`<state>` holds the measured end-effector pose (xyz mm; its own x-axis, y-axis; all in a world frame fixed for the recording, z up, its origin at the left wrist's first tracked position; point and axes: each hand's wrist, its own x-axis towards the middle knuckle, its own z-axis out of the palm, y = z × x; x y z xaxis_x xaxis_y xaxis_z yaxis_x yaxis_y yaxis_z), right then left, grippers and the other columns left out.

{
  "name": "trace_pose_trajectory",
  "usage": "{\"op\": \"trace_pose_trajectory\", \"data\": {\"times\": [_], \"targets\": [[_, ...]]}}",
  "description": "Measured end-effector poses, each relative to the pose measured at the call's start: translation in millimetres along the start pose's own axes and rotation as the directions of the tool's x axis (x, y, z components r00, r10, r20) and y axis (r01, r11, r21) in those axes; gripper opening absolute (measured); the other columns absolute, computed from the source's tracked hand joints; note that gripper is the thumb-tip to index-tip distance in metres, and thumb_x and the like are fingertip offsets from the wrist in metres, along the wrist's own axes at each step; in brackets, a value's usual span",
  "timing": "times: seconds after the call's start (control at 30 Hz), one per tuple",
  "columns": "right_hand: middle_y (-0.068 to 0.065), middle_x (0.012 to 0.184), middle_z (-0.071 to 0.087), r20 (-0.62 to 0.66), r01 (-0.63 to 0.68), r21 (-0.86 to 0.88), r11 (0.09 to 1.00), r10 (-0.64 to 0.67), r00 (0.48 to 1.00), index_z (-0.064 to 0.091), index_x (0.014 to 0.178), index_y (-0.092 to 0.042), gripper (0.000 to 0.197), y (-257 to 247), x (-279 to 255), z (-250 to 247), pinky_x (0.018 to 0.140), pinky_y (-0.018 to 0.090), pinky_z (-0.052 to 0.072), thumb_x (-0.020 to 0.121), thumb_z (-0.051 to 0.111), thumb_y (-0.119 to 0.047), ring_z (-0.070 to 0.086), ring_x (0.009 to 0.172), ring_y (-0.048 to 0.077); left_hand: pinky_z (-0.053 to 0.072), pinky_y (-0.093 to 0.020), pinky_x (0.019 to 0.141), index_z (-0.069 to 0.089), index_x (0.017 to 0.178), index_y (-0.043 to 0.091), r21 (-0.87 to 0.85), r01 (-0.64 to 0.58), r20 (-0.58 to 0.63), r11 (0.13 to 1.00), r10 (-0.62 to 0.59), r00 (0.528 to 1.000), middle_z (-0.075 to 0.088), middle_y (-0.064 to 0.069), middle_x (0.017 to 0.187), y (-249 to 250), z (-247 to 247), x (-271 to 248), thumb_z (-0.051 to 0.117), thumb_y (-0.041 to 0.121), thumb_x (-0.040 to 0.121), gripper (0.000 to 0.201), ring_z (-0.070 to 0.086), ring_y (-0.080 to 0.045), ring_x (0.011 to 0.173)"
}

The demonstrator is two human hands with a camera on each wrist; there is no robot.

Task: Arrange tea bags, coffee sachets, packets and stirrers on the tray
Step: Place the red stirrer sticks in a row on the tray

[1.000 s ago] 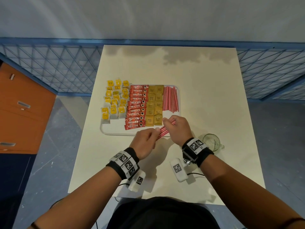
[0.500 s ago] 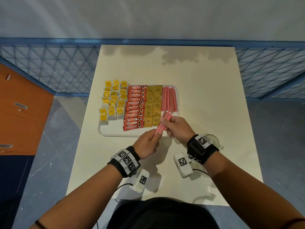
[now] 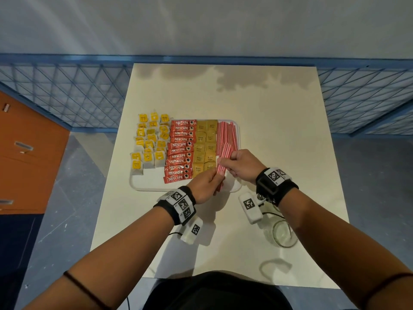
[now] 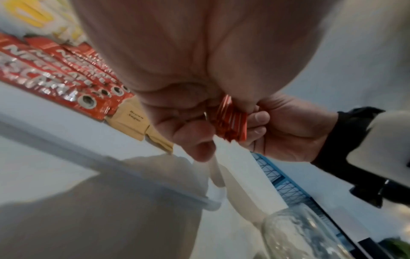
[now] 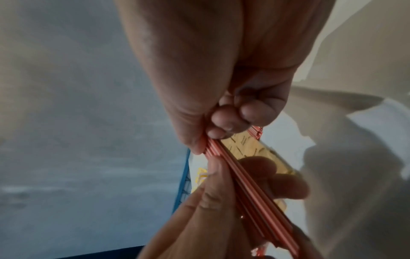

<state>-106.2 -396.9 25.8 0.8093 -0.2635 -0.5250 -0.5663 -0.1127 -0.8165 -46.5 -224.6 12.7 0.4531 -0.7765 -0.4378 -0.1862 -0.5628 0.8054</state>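
A white tray [image 3: 147,185] lies on the cream table, holding rows of yellow tea bags [image 3: 148,143], red coffee sachets [image 3: 180,151], tan sugar packets [image 3: 204,148] and a row of red-and-white stirrers [image 3: 226,135] at its right. A bundle of stirrers [image 3: 222,158] hangs over the tray's near right part, held by both hands. My left hand [image 3: 206,183] pinches its near end, and my right hand [image 3: 240,165] grips its middle. The left wrist view shows the bundle [image 4: 231,121] end-on between both hands' fingers. In the right wrist view the bundle [image 5: 250,191] runs diagonally under my curled fingers.
An empty glass jar [image 3: 281,233] stands near the table's front right, under my right forearm. A blue mesh railing [image 3: 67,95] runs behind the table, and an orange cabinet [image 3: 26,157] stands to the left. Bare tabletop lies to the right of the tray.
Both hands have carried the stirrer bundle away from the table's front and up over the tray's right side. The bundle has turned to point more along the laid row.
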Motion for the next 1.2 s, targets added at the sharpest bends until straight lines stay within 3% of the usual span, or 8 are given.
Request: {"op": "trace_pose_trajectory", "data": {"times": [0.1, 0.17, 0.23, 0.3, 0.47, 0.7, 0.9, 1.2], "targets": [[0.0, 0.051, 0.053, -0.003, -0.011, -0.05, 0.999, 0.011, 1.0, 0.056, 0.061, -0.018, 0.042, 0.9, 15.3, -3.2, 0.057, 0.033, 0.039, 0.093, 0.074, -0.039, 0.042, 0.045, 0.015, 0.049, -0.04, 0.078, 0.057, 0.102, 0.006, 0.148, 0.003, -0.018, 0.989, 0.0, 1.0, 0.064, -0.013, 0.092, 3.2, -7.5, 16.4, 0.031, 0.036, 0.11, 0.041, 0.059, -0.027, 0.082], [0.0, 0.052, 0.054, 0.002, -0.02, -0.067, 0.998, 0.02, 1.0, 0.057, 0.063, -0.019, 0.039, 2.5, 22.9, -5.1, 0.056, 0.033, 0.039, 0.093, 0.075, -0.038, 0.043, 0.045, 0.015, 0.051, -0.044, 0.082, 0.059, 0.1, 0.006, 0.164, 0.015, -0.006, 0.986, -0.014, 1.0, 0.064, -0.015, 0.093, 3.9, -10.8, 25.6, 0.03, 0.033, 0.111, 0.041, 0.061, -0.031, 0.085], [0.0, 0.055, 0.054, 0.017, -0.021, -0.101, 0.995, 0.023, 1.0, 0.058, 0.064, -0.018, 0.038, 4.3, 29.8, -7.2, 0.053, 0.03, 0.039, 0.093, 0.074, -0.037, 0.043, 0.045, 0.014, 0.051, -0.041, 0.072, 0.058, 0.091, 0.005, 0.218, 0.031, 0.02, 0.976, -0.036, 0.999, 0.06, -0.011, 0.08, 4.6, -14.5, 32.6, 0.038, 0.028, 0.109, 0.035, 0.058, -0.032, 0.076], [0.004, 0.06, 0.054, 0.025, -0.027, -0.168, 0.986, 0.032, 0.999, 0.059, 0.067, -0.017, 0.038, 6.3, 36.1, -8.8, 0.054, 0.03, 0.038, 0.094, 0.074, -0.039, 0.044, 0.049, 0.016, 0.04, -0.032, 0.062, 0.06, 0.087, 0.001, 0.273, 0.045, 0.021, 0.961, -0.053, 0.998, 0.053, -0.003, 0.071, 6.2, -16.6, 37.7, 0.052, 0.019, 0.103, 0.026, 0.054, -0.029, 0.072], [0.009, 0.067, 0.053, 0.039, -0.052, -0.302, 0.952, 0.067, 0.997, 0.058, 0.07, -0.012, 0.04, 13.5, 48.7, -9.6, 0.057, 0.034, 0.038, 0.095, 0.072, -0.04, 0.047, 0.058, 0.021, 0.032, -0.017, 0.053, 0.076, 0.085, 0.01, 0.203, 0.168, -0.202, 0.965, -0.126, 0.971, 0.056, 0.009, 0.064, -0.9, -12.6, 53.3, 0.063, 0.019, 0.097, 0.019, 0.056, -0.018, 0.068], [0.012, 0.073, 0.054, 0.035, -0.107, -0.407, 0.907, 0.132, 0.991, 0.065, 0.077, -0.006, 0.04, 23.5, 52.6, -1.5, 0.053, 0.029, 0.035, 0.096, 0.07, -0.041, 0.047, 0.063, 0.022, 0.032, -0.023, 0.051, 0.078, 0.082, 0.01, 0.303, 0.232, -0.192, 0.924, -0.179, 0.965, 0.064, -0.004, 0.069, -3.8, -6.0, 59.6, 0.062, 0.028, 0.099, 0.029, 0.056, -0.019, 0.063], [0.006, 0.058, 0.051, 0.037, -0.11, -0.52, 0.847, 0.151, 0.988, 0.058, 0.06, -0.01, 0.05, 25.0, 58.1, 2.1, 0.051, 0.029, 0.037, 0.095, 0.07, -0.044, 0.046, 0.052, 0.02, 0.036, -0.027, 0.053, 0.076, 0.08, 0.01, 0.348, 0.262, -0.175, 0.9, -0.212, 0.962, 0.061, -0.003, 0.066, -3.9, -3.5, 59.8, 0.059, 0.029, 0.099, 0.031, 0.056, -0.02, 0.062], [0.002, 0.056, 0.048, -0.003, -0.061, -0.685, 0.726, 0.081, 0.997, 0.047, 0.059, -0.013, 0.055, 17.4, 54.1, 1.4, 0.05, 0.029, 0.038, 0.095, 0.066, -0.051, 0.048, 0.05, 0.017, 0.031, -0.024, 0.047, 0.072, 0.074, 0.01, 0.349, 0.3, -0.2, 0.888, -0.242, 0.949, 0.054, 0.002, 0.059, -6.5, -4.9, 60.7, 0.06, 0.032, 0.097, 0.034, 0.051, -0.013, 0.053]]}}
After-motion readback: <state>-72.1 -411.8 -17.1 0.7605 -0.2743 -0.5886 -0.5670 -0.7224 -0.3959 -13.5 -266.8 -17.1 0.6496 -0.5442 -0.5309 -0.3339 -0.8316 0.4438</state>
